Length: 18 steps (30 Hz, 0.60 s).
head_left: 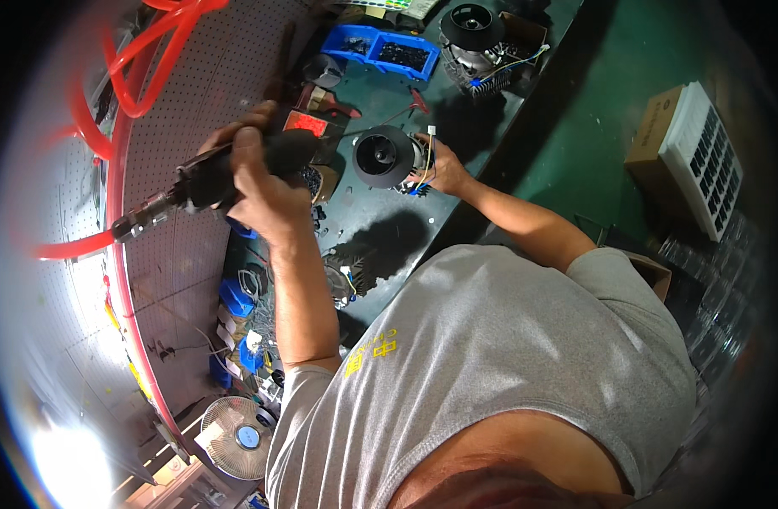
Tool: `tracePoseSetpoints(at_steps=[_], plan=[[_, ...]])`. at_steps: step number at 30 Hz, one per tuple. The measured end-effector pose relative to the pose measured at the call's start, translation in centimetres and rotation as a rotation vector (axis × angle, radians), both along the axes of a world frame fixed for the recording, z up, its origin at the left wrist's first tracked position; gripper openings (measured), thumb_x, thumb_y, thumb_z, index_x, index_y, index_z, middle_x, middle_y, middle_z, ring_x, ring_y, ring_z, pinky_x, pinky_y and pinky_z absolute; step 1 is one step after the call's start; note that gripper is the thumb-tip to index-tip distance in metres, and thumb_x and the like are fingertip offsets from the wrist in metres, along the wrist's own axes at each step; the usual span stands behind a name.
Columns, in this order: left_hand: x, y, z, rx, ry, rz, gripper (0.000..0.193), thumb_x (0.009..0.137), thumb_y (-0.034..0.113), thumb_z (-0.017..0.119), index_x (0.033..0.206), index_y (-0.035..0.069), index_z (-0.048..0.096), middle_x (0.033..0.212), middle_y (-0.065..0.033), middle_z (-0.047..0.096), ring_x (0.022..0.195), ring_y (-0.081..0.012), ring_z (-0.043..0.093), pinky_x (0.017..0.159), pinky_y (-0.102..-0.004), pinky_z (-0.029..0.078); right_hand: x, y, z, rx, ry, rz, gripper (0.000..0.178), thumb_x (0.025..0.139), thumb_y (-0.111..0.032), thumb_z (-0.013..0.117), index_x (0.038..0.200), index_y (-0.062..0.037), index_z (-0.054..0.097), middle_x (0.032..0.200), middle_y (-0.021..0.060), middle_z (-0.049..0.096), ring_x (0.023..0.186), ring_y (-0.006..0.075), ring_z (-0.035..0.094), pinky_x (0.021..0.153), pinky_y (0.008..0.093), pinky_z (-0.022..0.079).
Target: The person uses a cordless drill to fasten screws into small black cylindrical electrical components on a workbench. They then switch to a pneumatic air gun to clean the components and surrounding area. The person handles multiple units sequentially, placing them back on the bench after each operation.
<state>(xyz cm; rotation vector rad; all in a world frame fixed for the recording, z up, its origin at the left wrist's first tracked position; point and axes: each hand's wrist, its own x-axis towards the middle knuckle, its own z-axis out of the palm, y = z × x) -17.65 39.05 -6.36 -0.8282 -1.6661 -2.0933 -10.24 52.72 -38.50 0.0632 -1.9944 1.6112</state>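
Observation:
My left hand [266, 182] is closed around a black air screwdriver [291, 153], raised over the left part of the green bench. A red air hose [75, 248] joins its rear end. What its tip does is too blurred to tell. On the bench to its right sits a small blower motor with a round black fan wheel [382, 158]. My right hand [444, 168] grips that motor from its right side, fingers partly hidden behind it. A yellow wire with a white plug [431, 131] sticks up beside those fingers.
Another blower motor [472, 30] stands at the far end. Blue bins [380, 49] hold small dark parts. A red T-handle key [418, 102] lies beyond the gripped motor. A finned motor part [347, 276] sits nearer me. At right are a carton [656, 127] and white tray [703, 161].

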Motion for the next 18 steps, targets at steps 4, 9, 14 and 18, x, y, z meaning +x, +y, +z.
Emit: tracePoseSetpoints(at_steps=[4, 9, 14, 18], plan=[[2.6, 2.3, -2.1, -0.016, -0.173, -0.092, 0.014, 0.09, 0.0, 0.062, 0.103, -0.002, 0.058, 0.094, -0.0151, 0.069, 0.093, -0.0262, 0.069, 0.094, -0.0417, 0.055, -0.3, -0.3, -0.4, -0.072, -0.052, 0.019, 0.073, 0.06, -0.028, 0.097, 0.118, -0.0035, 0.06, 0.104, 0.0159, 0.064, 0.093, 0.0363, 0.066, 0.082, 0.0433, 0.053], [3.3, 3.8, -5.4, -0.151, -0.15, -0.111, 0.01, 0.085, -0.006, 0.065, 0.094, -0.003, 0.064, 0.095, -0.0124, 0.071, 0.092, -0.0208, 0.069, 0.092, -0.0369, 0.053, 0.0, -0.5, 0.1, -0.069, -0.137, 0.03, 0.076, 0.061, -0.03, 0.097, 0.121, -0.0047, 0.058, 0.109, 0.0162, 0.065, 0.1, 0.0366, 0.065, 0.088, 0.0437, 0.053], [3.8, 5.0, -6.8, -0.189, -0.155, -0.119, 0.012, 0.084, -0.009, 0.066, 0.094, -0.004, 0.064, 0.095, -0.0136, 0.071, 0.092, -0.0201, 0.069, 0.092, -0.0367, 0.052, -0.1, -0.3, -1.8, -0.088, -0.256, 0.077, 0.093, 0.063, -0.041, 0.094, 0.136, -0.0044, 0.05, 0.128, 0.0199, 0.06, 0.113, 0.0402, 0.061, 0.098, 0.0445, 0.05], [4.4, 5.2, -7.0, -0.231, -0.169, -0.106, 0.009, 0.086, -0.005, 0.064, 0.095, -0.004, 0.064, 0.095, -0.0131, 0.07, 0.095, -0.0225, 0.069, 0.094, -0.0391, 0.053, -0.2, -0.6, -3.6, -0.084, -0.286, 0.055, 0.103, 0.062, -0.043, 0.093, 0.143, -0.002, 0.045, 0.133, 0.0208, 0.057, 0.124, 0.0387, 0.054, 0.107, 0.0452, 0.042]])
